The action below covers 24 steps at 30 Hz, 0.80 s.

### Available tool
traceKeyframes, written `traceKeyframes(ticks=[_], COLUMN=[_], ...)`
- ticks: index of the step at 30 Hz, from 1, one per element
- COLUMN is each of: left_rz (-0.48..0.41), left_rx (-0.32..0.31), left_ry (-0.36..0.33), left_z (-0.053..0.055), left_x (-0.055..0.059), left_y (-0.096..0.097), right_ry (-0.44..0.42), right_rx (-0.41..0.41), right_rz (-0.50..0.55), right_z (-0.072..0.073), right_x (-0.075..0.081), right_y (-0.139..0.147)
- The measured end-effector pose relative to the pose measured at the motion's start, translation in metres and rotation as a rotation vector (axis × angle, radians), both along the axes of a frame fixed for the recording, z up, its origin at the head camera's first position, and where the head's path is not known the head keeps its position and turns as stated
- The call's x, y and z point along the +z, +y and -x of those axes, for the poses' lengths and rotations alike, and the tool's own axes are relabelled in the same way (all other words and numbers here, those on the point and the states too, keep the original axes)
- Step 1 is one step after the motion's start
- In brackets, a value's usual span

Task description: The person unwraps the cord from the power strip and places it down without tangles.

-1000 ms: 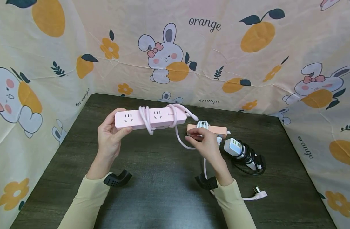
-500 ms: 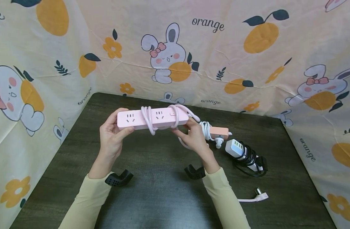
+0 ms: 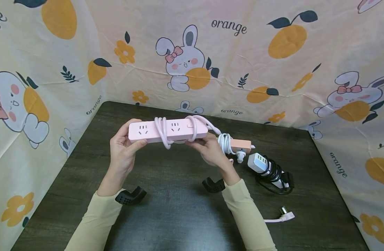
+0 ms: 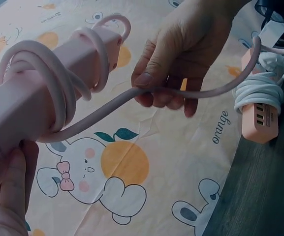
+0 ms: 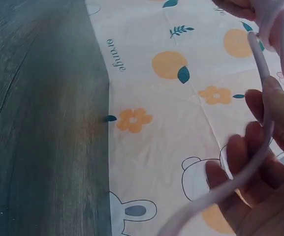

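Note:
A pink power strip (image 3: pixel 179 130) is held up over the dark table, its sockets facing me and its own cord looped around it in two places. My left hand (image 3: pixel 123 148) grips its left end, thumb along the lower edge. At its right end my right hand (image 3: pixel 210 151) pinches the pink cord (image 4: pixel 102 112) between thumb and fingers, behind the strip, as the left wrist view shows. From that pinch the cord runs off past the fingers in the right wrist view. The white-pink plug (image 3: pixel 286 217) lies on the table at the right.
Just right of my right hand lies an orange power strip (image 3: pixel 241 145) wrapped in white cord. Beside it is a white power strip (image 3: pixel 258 162) bound with black cord (image 3: pixel 273 172). A printed cloth (image 3: pixel 129 87) hangs behind and beside the table (image 3: pixel 167 216).
My right hand has moved left, away from in front of the orange power strip, to the right end of the pink one, where it pinches the cord. My left hand has hardly moved.

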<state>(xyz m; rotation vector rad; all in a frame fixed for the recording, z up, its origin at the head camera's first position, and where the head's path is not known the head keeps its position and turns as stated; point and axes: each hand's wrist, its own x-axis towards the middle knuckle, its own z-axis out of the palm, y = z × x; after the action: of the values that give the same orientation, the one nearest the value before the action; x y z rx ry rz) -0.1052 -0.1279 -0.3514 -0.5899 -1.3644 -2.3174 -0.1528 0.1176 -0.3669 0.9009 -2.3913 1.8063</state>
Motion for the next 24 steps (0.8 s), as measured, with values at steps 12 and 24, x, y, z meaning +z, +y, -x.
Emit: traceKeyframes(ticks=[12, 24], left_rz=[0.060, 0.059], left_rx=[-0.090, 0.051], left_ry=[-0.001, -0.001], left_z=[0.000, 0.003], left_x=[-0.004, -0.004], left_y=[-0.006, -0.013], right_ry=[0.180, 0.286], right_rx=[-0.207, -0.012], right_rz=[0.311, 0.094], right_z=[0.018, -0.029], right_x=[0.022, 0.047], right_y=[0.043, 0.083])
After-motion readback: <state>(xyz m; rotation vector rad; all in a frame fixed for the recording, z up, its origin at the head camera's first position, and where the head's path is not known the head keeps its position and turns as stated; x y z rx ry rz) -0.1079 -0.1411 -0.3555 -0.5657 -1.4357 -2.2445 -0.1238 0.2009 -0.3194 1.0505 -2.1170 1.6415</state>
